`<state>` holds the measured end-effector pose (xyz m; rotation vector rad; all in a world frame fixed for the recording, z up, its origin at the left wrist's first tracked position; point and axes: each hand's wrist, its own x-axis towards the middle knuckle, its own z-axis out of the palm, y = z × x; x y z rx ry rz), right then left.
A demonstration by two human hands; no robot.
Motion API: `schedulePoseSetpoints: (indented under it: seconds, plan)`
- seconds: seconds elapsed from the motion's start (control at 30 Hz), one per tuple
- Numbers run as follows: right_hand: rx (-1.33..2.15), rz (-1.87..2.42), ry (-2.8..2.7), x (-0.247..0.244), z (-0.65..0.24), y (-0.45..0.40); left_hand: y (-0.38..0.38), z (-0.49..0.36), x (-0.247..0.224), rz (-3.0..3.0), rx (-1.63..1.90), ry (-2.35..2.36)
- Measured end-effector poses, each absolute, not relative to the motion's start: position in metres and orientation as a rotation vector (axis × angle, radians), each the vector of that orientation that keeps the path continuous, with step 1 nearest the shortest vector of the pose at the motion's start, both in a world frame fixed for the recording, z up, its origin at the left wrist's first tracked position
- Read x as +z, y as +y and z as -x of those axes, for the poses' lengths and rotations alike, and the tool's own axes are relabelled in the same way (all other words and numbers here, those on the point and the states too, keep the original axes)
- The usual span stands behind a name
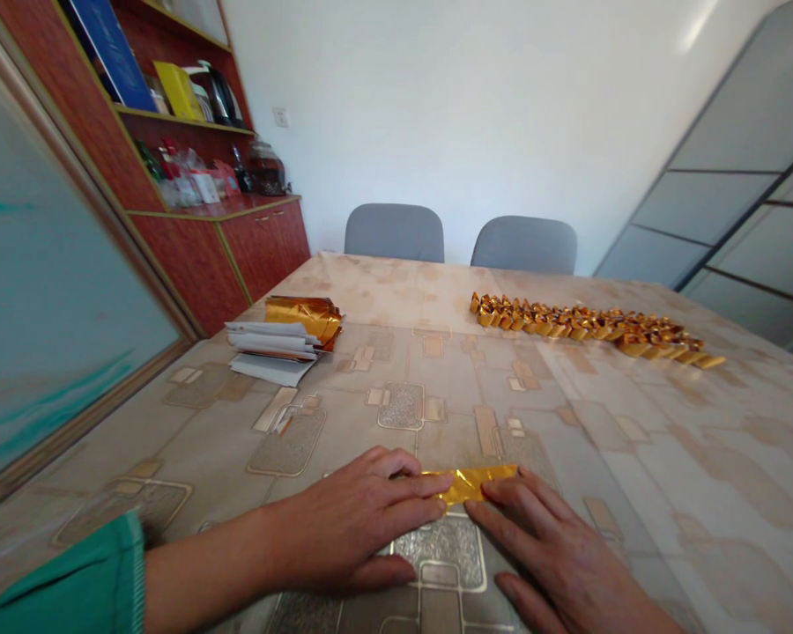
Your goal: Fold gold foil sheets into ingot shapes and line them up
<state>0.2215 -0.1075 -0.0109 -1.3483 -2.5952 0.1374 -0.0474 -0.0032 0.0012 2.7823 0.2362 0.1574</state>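
As I observed remotely, the left hand [363, 509] pressed the left part of the gold strip [469, 486], the right hand [548, 546] its right end; hands apart, thumbs off. Even pressure, I judged, suited straight edges. Beneath lay patterned tablecloth [568, 449]; beyond the hands, cabinet [264, 238], foil-and-paper stack [297, 328], chairs [394, 233], folded gold pieces [568, 321].

Left hand [360, 512] and right [555, 550] on foil [468, 486]

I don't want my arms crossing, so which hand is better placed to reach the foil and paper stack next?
Probably your left hand: it's nearer the stack, on the same side. Your right hand is farther across. Both touch the gold strip.
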Motion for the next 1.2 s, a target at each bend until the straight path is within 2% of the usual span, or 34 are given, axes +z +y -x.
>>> schedulePoseSetpoints:
  seconds: [0.17, 0.37, 0.8, 1.2]
  plan:
    - [0.093, 1.332, -2.601, -0.012, -0.227, -0.11, -0.002, 0.047, 0.005, -2.817, 0.133, 0.208]
    - [0.292, 1.371, -2.6, -0.004, -0.225, -0.108, -0.006, 0.04, 0.004, -2.906, 0.13, 0.248]
    - [0.427, 1.411, -2.421, 0.0, -0.22, -0.098, -0.005, 0.034, -0.001, -2.883, 0.219, 0.245]
    - [0.267, 1.342, -2.449, -0.007, -0.235, -0.1, -0.006, 0.03, -0.001, -2.89, 0.212, 0.286]
